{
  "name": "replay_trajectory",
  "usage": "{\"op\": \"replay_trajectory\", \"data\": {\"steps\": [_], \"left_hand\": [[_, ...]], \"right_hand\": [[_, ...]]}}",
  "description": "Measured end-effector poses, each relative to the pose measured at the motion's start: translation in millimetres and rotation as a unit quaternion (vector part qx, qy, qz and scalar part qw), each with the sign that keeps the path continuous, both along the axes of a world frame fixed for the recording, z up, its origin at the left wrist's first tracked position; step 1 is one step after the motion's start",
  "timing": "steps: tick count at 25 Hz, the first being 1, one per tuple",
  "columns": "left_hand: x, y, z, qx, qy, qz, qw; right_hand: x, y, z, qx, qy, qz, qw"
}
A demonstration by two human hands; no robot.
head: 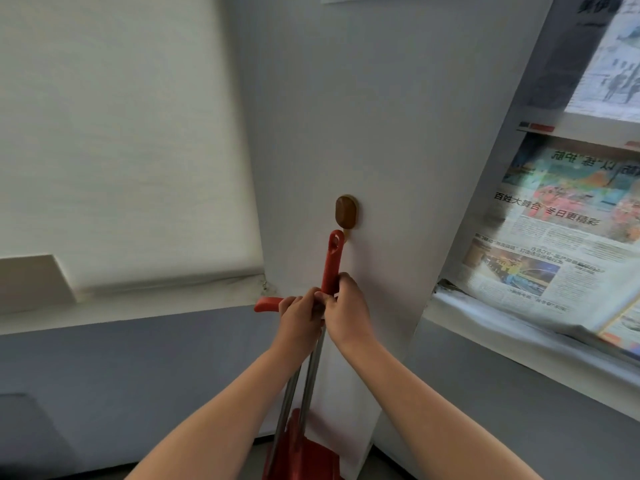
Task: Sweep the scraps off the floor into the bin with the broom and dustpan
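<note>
Two long metal poles hang down against a white wall pillar. One ends in a red grip with a hanging hole, the broom handle [331,261], its tip just below a brown wooden wall hook [346,211]. The other red grip [268,304], the dustpan handle, sticks out to the left. My left hand [300,320] is closed around that left grip. Beside it, my right hand [346,306] is closed around the upright red handle. The red dustpan [304,455] shows at the bottom edge. No scraps or bin are in view.
A window with a drawn white roller blind [121,150] and its sill is on the left. On the right, newspapers [561,230] cover a window above a ledge. The grey lower wall and a strip of floor lie below.
</note>
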State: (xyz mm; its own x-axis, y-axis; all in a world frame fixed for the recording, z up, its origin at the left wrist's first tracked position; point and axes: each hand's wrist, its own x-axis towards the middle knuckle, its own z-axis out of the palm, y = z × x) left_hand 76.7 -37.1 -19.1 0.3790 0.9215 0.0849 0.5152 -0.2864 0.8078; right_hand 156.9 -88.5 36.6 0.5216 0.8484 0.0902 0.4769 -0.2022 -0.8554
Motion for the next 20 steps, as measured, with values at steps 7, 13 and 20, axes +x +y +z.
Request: {"op": "replay_trajectory", "data": {"steps": [7,13,20], "left_hand": [[7,-5,-3,-0.003,0.065,0.005,0.998],[-5,-10,5,-0.017,0.062,-0.028,0.998],[-69,-45,25,0.034,0.017,-0.098,0.994]], "right_hand": [[4,3,-12,-0.018,0.003,-0.022,1.000],[-6,-5,5,-0.069,-0.007,-0.040,0.997],[-43,-58,26,-0.106,-0.058,-0.121,0.985]]}}
